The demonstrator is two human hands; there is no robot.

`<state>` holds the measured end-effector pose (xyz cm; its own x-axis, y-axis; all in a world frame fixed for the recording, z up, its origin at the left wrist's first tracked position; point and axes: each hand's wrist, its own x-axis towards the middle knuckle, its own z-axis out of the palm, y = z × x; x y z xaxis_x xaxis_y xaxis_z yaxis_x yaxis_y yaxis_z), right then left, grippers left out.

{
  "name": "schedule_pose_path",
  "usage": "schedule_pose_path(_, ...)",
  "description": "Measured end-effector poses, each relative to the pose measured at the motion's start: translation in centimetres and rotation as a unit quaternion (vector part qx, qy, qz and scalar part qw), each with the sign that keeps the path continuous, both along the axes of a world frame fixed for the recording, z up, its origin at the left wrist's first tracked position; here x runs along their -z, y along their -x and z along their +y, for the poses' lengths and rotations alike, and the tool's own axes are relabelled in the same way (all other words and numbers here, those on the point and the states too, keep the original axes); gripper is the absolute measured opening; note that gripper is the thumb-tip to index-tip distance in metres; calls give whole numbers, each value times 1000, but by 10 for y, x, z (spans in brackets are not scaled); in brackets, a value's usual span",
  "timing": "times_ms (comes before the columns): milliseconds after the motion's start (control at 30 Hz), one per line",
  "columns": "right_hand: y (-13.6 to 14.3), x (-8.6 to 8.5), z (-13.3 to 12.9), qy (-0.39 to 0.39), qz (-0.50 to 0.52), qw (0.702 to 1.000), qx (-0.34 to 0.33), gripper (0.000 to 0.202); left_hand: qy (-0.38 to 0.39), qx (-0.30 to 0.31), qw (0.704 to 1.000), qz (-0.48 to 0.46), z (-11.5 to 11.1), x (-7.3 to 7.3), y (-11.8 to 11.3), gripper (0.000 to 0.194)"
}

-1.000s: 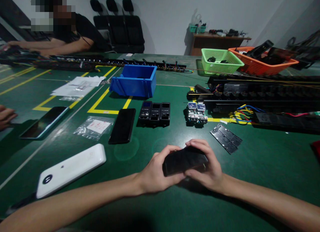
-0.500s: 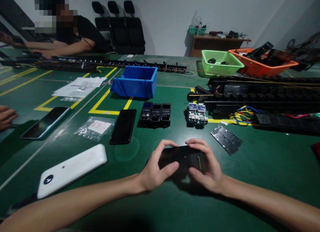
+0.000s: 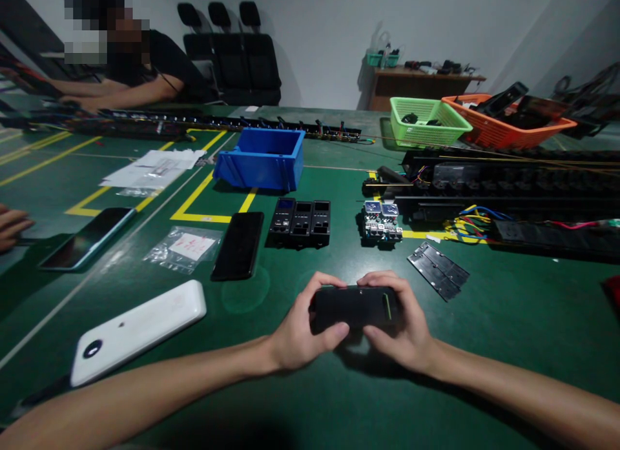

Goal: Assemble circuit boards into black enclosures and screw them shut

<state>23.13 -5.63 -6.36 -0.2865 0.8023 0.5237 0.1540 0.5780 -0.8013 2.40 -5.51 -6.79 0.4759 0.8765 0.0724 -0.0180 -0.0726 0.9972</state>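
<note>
A black rectangular case [image 3: 356, 306] with a thin green strip near its right end is held between both hands above the green table. My left hand [image 3: 305, 321] grips its left end, thumb on the lower edge and fingers along the top. At the right end, my right hand [image 3: 404, 321] has the same kind of grip. Beyond them stand a black module with three sections [image 3: 301, 223] and a circuit board assembly [image 3: 382, 221]. A flat black panel [image 3: 438, 270] lies to the right.
A black phone [image 3: 238, 246], a plastic bag [image 3: 184, 248] and a white device [image 3: 140, 330] lie left. Behind are a blue bin [image 3: 261, 159], green basket [image 3: 429, 124], orange basket [image 3: 508, 130] and wired black rails [image 3: 513, 179]. Another person's hand [image 3: 13, 227] shows far left.
The black case has tilted in my hands, so its face looks narrower and its outline sharper. Both hands stay around its ends. The other person's hand at the far left has shifted slightly.
</note>
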Motion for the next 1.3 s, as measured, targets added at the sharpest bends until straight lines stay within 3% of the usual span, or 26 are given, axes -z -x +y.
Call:
schedule_pose_path(267, -2, 2, 0, -17, 9, 1000, -15, 53, -2, 2, 1000, -12, 1, -4, 0, 57)
schedule_pose_path(500, -6, -5, -1, -81, -50, 995, -30, 47, -102, -26, 994, 36, 2, -7, 3, 51)
schedule_pose_path(700, -8, -8, 0, -127, -74, 988, -48, 43, -73, -12, 997, 16, 1, -7, 2, 51)
schedule_pose_path(967, -6, -4, 0, -113, -72, 990, -43, 39, -57, -21, 998, 7, 1, -7, 2, 49)
schedule_pose_path(1300, -8, -1, -2, -148, -79, 984, -56, 48, -24, -7, 999, -44, 2, -5, 1, 46)
